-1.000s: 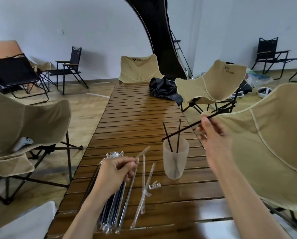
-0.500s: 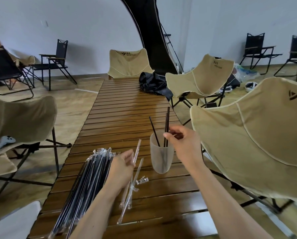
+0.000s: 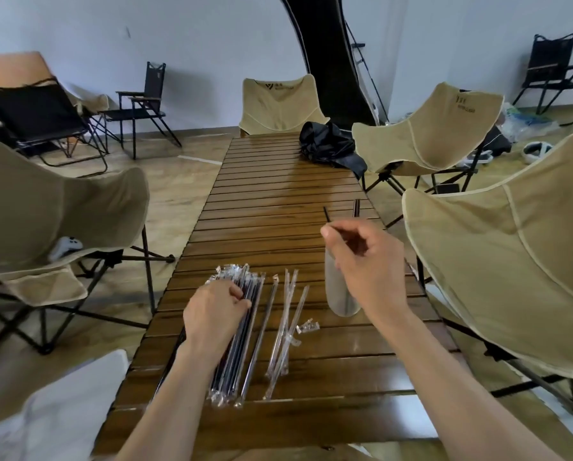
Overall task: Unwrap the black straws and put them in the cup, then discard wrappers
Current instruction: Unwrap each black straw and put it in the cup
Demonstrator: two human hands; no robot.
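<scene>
Slatted wooden desk [image 3: 278,207] among tan folding chairs, seen from the head camera. Nearest the viewer, left of the cup [image 3: 336,294], lies the bundle of wrapped black straws [image 3: 242,341]; the left hand [image 3: 212,314] rests on it, fingers curled over the bundle's top, a grip grasping the wrapped straws. Between bundle and cup lie one separate wrapped straw [image 3: 262,331], several empty clear wrappers [image 3: 286,324] and a small torn wrapper scrap [image 3: 307,327]. The translucent cup stands upright on the desk, partly hidden by the right hand [image 3: 365,261], which hovers over its rim, fingers loosely curled and released. Unwrapped black straws [image 3: 356,207] rise from the cup beyond the hand. Farther along the desk lies a black cloth bundle [image 3: 328,144].
</scene>
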